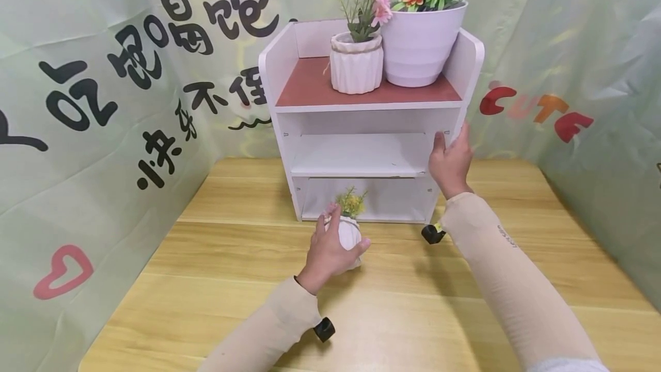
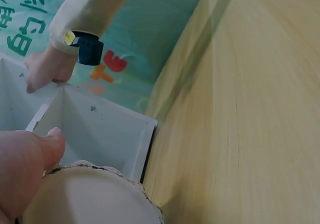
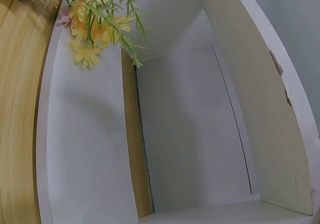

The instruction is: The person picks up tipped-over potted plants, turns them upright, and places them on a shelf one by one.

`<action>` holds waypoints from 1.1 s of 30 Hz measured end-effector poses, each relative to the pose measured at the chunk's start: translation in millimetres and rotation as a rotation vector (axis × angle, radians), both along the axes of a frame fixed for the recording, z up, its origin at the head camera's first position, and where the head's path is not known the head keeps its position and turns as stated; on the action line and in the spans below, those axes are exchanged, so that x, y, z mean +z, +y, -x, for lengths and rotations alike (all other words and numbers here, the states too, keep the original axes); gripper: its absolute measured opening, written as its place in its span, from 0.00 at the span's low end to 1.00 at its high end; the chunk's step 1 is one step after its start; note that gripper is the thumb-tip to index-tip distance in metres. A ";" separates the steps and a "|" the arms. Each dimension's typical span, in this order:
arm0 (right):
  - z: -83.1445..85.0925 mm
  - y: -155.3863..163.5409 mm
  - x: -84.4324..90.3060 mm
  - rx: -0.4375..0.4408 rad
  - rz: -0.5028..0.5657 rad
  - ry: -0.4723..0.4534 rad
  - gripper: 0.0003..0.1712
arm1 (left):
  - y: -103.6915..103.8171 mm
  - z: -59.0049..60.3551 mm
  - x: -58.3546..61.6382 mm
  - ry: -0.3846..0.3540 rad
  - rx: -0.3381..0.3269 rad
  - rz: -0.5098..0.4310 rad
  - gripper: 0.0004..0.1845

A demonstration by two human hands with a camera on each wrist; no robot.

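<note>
Lower centre: left hand [image 1: 330, 248] grasping small pot [image 1: 349, 233] on worktop [image 1: 413, 303], before shelf [image 1: 372, 154]. Right hand [image 1: 450, 159] grips shelf's side. Pot likely light, ceramic, breakable; hold the body.

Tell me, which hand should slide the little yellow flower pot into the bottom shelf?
Left, probably. The left hand already grips the little pot just in front of the bottom shelf opening. The right hand holds the shelf's side panel.

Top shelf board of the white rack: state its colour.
Reddish brown, seen best in the head view: top shelf board.
</note>
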State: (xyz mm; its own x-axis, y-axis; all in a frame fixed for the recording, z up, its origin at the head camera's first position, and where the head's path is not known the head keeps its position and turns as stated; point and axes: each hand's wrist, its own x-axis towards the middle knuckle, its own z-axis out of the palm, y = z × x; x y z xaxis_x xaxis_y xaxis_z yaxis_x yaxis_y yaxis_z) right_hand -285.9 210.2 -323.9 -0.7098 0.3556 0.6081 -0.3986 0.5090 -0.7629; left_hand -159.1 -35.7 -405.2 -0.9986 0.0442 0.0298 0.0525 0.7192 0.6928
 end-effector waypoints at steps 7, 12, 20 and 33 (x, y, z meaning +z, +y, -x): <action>0.3 0.0 -0.1 0.010 -0.001 -0.018 0.25 | 0.5 1.6 -2.0 0.018 0.005 0.069 0.49; 0.5 -0.1 -0.1 0.010 -0.002 -0.015 0.25 | -0.8 2.3 -5.8 0.067 0.020 0.045 0.45; -0.7 -1.6 -0.3 0.031 0.010 -0.034 0.26 | -5.1 1.8 -15.5 0.153 0.038 0.019 0.39; -2.5 0.0 1.0 0.020 0.008 -0.011 0.24 | -7.3 -7.5 -18.3 0.319 0.051 -0.047 0.41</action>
State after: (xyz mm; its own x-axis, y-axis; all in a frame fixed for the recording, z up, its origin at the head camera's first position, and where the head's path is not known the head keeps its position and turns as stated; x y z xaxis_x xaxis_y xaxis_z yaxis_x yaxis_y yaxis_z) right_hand -283.4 210.2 -322.9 -0.7237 0.3458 0.5973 -0.4002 0.4948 -0.7713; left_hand -151.6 -43.0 -423.5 -0.9393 -0.0147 0.3427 0.2371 0.6941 0.6797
